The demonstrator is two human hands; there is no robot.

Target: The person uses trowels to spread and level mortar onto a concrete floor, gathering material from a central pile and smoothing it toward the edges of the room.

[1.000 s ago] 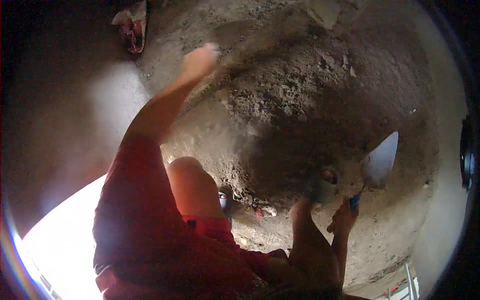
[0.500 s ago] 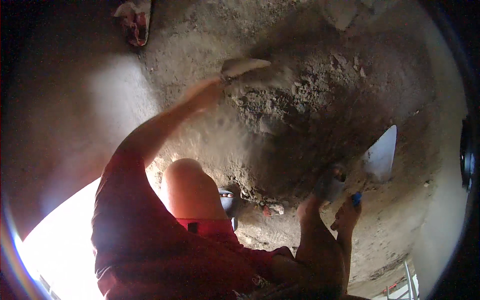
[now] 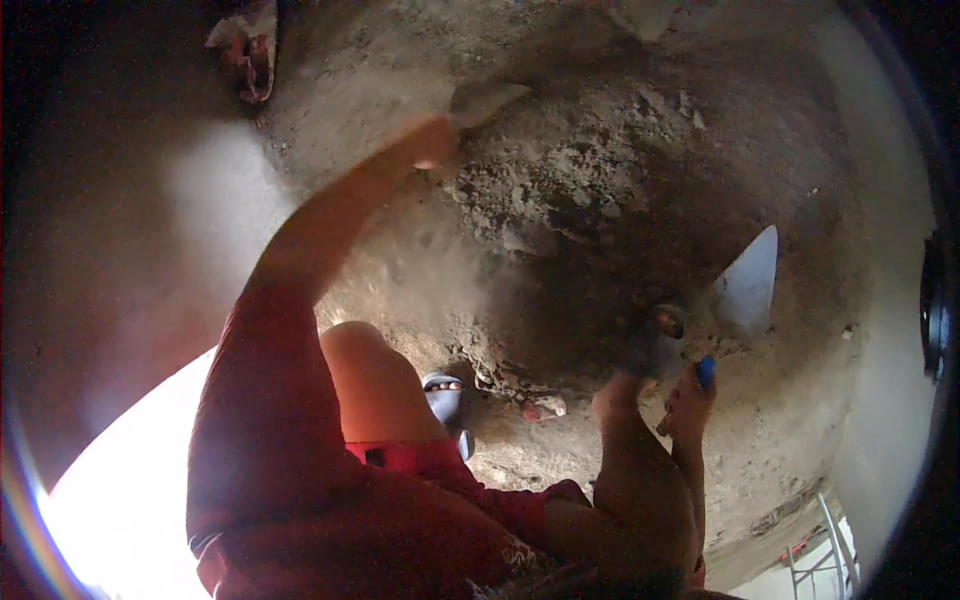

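Observation:
My left hand [image 3: 432,143], blurred by motion, reaches out over the dirt ground. Its fingers seem closed on the near end of a flat grey-brown piece [image 3: 488,102], whose kind I cannot make out. Just right of that piece lies a heap of loose, crumbly rubble [image 3: 580,180]. Low on the right, my right hand [image 3: 688,405] is closed round the blue handle of a pointing trowel [image 3: 750,285]. The pale triangular blade points away from me, close to the ground. Most of the handle is hidden in the fist.
My feet, one in a grey sandal [image 3: 445,403], stand at the near side of the rubble. A reddish broken chunk [image 3: 543,408] lies between them. Another reddish piece [image 3: 250,55] is at the far left. A pale wall [image 3: 885,330] rises on the right, with a metal frame [image 3: 830,560] lower down.
The whole view has shifted a little. My left hand and the flat piece have moved slightly right against the rubble. The right hand keeps the trowel in about the same place.

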